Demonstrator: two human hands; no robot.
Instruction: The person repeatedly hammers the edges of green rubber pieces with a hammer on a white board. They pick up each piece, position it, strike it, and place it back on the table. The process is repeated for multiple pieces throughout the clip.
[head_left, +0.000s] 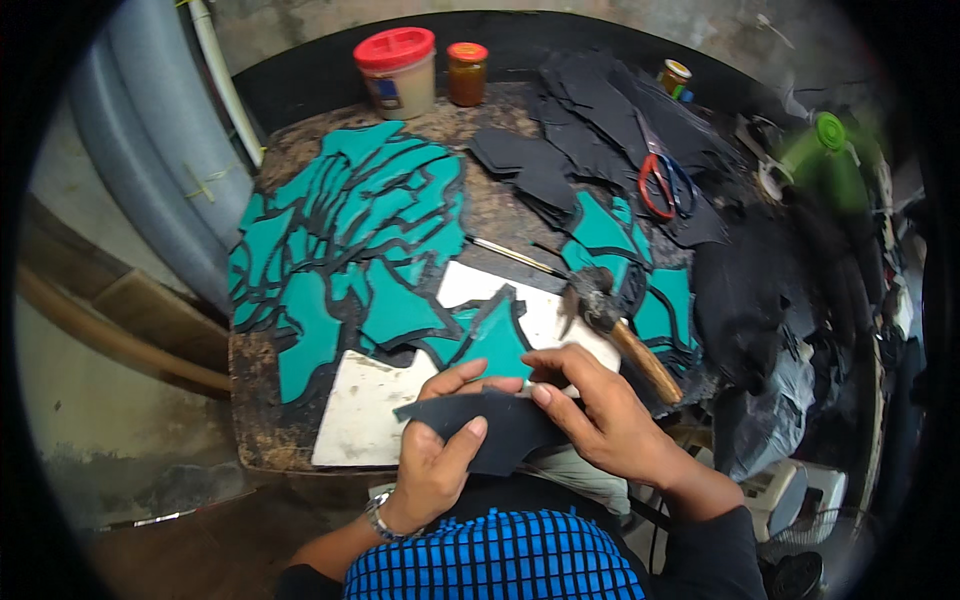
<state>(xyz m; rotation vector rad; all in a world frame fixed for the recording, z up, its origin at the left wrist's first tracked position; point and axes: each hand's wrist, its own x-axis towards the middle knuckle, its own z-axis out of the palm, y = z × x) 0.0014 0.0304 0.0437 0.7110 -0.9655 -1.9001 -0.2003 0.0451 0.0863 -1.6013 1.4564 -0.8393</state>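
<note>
My left hand [437, 450] grips a flat black cut piece [500, 428] of leather-like sheet, thumb on top, at the near edge of the worktable. My right hand [598, 408] pinches the same piece along its upper edge with fingertips. Just beyond the hands lie a teal piece [492, 338] on a white slab [372, 400] and a hammer [620, 335] with a wooden handle.
Many teal cut pieces [345, 240] cover the left of the brown table [262, 420]. Black pieces [590, 120] pile at the back right with red-handled scissors [662, 185]. A red-lidded jar [398, 70], a small orange jar [466, 72] and a thin brush [515, 255] stand behind.
</note>
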